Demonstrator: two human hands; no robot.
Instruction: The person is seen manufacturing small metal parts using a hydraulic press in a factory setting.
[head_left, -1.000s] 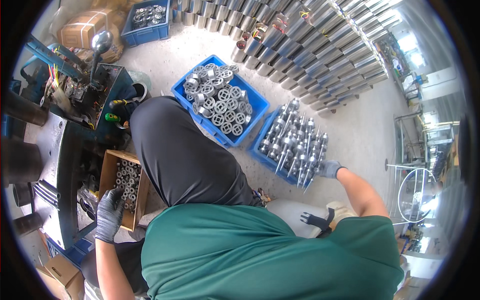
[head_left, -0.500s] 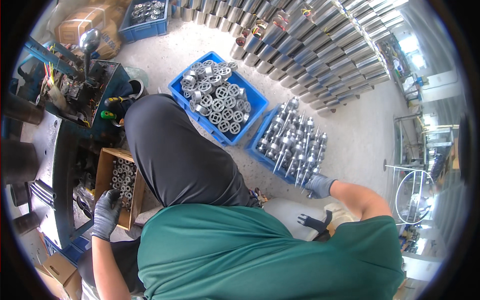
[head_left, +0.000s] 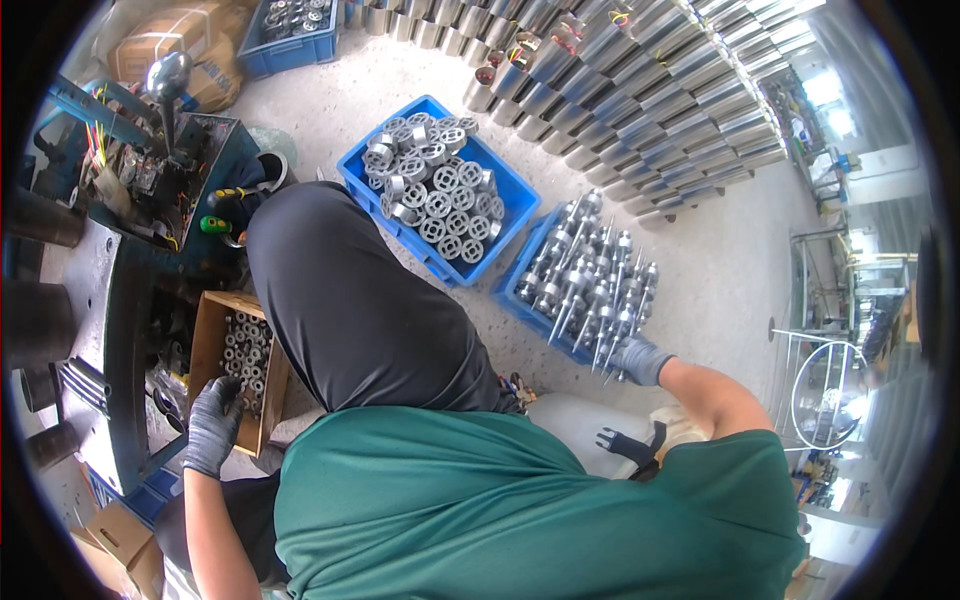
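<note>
My right hand (head_left: 641, 360), in a grey glove, is at the near right corner of a blue crate (head_left: 524, 312). Its fingers are closed around the end of one of the metal shafts (head_left: 606, 325) piled there, many carrying round, shiny parts. On the left, my gloved left hand (head_left: 213, 428) hovers by the near edge of a wooden box (head_left: 207, 345). Its fingers are curled together, and whatever may be between them is hidden. Small metal rings (head_left: 246, 350), which look like bearings, lie in that box.
Another blue crate (head_left: 432, 262) ahead holds slotted round metal castings (head_left: 450, 205). Rows of shiny metal cylinders (head_left: 620, 110) stand behind it. A dark machine with a ball-ended lever (head_left: 168, 80) is at the left. A cardboard box (head_left: 122, 535) stands at lower left.
My right hand has shifted slightly farther in over the crate of shafts. My left hand has barely moved.
</note>
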